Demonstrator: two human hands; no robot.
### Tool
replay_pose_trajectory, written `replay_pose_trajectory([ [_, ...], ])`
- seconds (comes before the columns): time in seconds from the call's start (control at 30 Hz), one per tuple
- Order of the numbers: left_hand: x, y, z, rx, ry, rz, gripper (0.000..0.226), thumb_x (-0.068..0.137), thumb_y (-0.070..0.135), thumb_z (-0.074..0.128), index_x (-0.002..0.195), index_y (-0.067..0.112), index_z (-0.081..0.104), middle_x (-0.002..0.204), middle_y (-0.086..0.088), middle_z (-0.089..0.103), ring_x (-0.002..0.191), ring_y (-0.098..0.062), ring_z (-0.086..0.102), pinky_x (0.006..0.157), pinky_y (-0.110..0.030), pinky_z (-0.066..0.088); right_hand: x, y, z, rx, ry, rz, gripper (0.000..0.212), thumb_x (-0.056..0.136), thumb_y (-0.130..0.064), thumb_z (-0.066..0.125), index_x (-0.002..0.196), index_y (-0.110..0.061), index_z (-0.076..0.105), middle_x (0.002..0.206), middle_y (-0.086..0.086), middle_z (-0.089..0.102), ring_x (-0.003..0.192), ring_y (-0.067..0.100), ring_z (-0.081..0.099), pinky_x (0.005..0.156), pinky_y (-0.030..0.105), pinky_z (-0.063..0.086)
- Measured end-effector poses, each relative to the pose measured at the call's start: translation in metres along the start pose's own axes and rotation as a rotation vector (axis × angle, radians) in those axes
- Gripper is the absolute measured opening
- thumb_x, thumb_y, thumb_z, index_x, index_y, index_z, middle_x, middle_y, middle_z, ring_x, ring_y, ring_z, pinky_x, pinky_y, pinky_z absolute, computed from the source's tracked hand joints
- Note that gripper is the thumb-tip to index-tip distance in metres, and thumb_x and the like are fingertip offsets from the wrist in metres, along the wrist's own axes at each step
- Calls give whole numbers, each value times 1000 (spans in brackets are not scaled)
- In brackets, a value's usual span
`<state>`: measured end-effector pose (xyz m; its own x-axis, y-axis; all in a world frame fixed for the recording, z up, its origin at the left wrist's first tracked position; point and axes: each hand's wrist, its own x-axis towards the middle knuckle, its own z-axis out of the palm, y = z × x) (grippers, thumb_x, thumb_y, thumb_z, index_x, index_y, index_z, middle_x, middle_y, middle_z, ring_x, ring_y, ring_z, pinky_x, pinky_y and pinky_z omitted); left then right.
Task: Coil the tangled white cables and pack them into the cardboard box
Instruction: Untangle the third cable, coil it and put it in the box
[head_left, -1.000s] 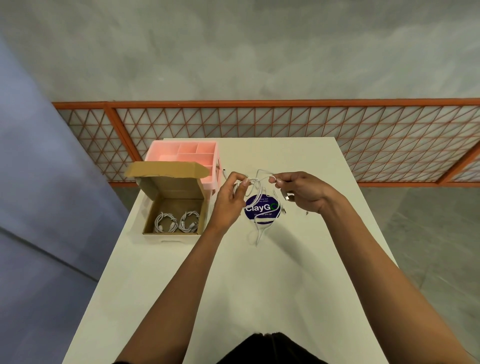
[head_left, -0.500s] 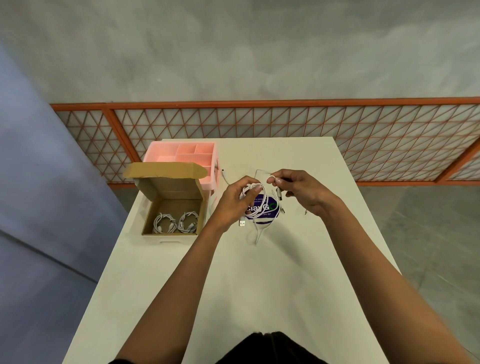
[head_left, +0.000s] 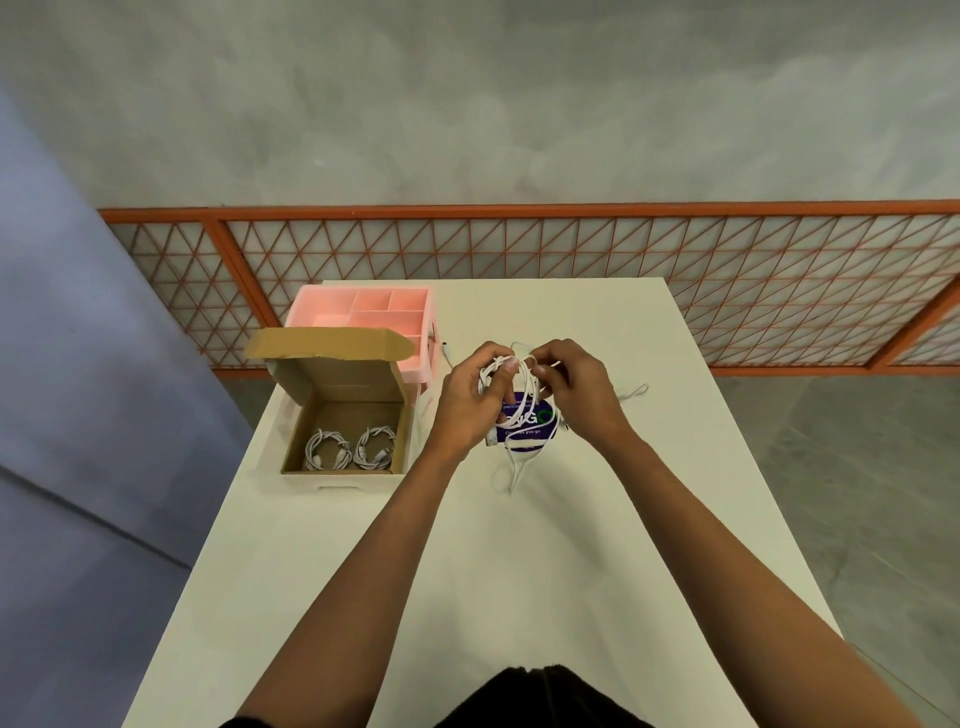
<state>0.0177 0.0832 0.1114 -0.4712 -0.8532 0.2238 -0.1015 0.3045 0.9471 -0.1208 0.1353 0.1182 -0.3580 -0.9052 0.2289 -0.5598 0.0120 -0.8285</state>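
Dark clothing (head_left: 530, 696) is showing at the bottom edge, and both forearms are reaching forward over the white table (head_left: 467, 597).

The left hand (head_left: 465, 402) and right hand (head_left: 579, 389) are meeting almost knuckle to knuckle, raised above the table. Between them they're working the white cable (head_left: 523, 383):
- The left hand's fingers are curling round a bundle of several loops.
- The right hand is pinching a strand at the top of that bundle between thumb and fingertips.
- The slack is hanging below the hands and trailing onto the table on the near side.

Directly under the hands, a blue round sticker (head_left: 525, 428) is lying flat, half hidden by them and by the cable. Just right of the right hand a loose strand (head_left: 631, 395) is lying on the table. I can't tell whether it's the same cable.

Left of the left hand, the cardboard box (head_left: 291, 415) is sitting open with its lid flap standing up at the far side. Two coiled cables (head_left: 324, 449) are lying side by side inside, against the near wall.

Beyond the box, up and left of the hands, a pink divided tray (head_left: 332, 309) is touching the box lid.

Past the table's far edge an orange lattice railing (head_left: 519, 249) is running across, with a grey wall (head_left: 467, 104) behind it.
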Motion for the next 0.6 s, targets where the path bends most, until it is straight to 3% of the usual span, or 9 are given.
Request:
replay_pose_trajectory([
  [0.1, -2, -1, 2, 6, 12, -3, 11, 98, 24, 51, 95, 19, 60, 62, 10, 57, 60, -7, 56, 54, -25, 48, -4, -6, 9, 39, 50, 28, 12, 90, -2, 55, 95, -10, 62, 82, 0, 65, 75, 18, 62, 68, 20, 50],
  [0.17, -1, -2, 1, 32, 29, 1, 13, 98, 27, 51, 96, 19, 60, 68, 14, 60, 65, -3, 58, 57, -23, 48, -5, -8, 12, 230, 64, 185, 8, 88, -8, 61, 91, -14, 65, 82, 2, 68, 79, 20, 66, 76, 29, 54],
  [0.27, 0, -5, -3, 73, 33, 22, 14, 98, 29, 51, 96, 19, 61, 75, 15, 62, 68, -2, 58, 60, -30, 52, -4, -11, 12, 537, 53, 358, 9, 84, -3, 65, 92, -7, 68, 88, 17, 71, 79, 27, 68, 81, 40, 57],
  [0.5, 0, -11, -5, 113, 64, 25, 12, 97, 26, 53, 92, 19, 61, 77, 12, 64, 69, -7, 59, 63, -44, 55, -6, -16, 9, 717, -83, 454, 15, 88, 3, 58, 87, -6, 70, 74, 7, 72, 70, 20, 70, 70, 26, 58],
  [0.6, 1, -15, -6, 142, 105, 23, 12, 96, 26, 54, 93, 17, 61, 78, 9, 64, 69, -10, 59, 64, -48, 56, -7, -16, 7, 624, -165, 427, 21, 98, -8, 49, 96, -8, 70, 85, 10, 72, 78, 21, 69, 75, 29, 56],
])
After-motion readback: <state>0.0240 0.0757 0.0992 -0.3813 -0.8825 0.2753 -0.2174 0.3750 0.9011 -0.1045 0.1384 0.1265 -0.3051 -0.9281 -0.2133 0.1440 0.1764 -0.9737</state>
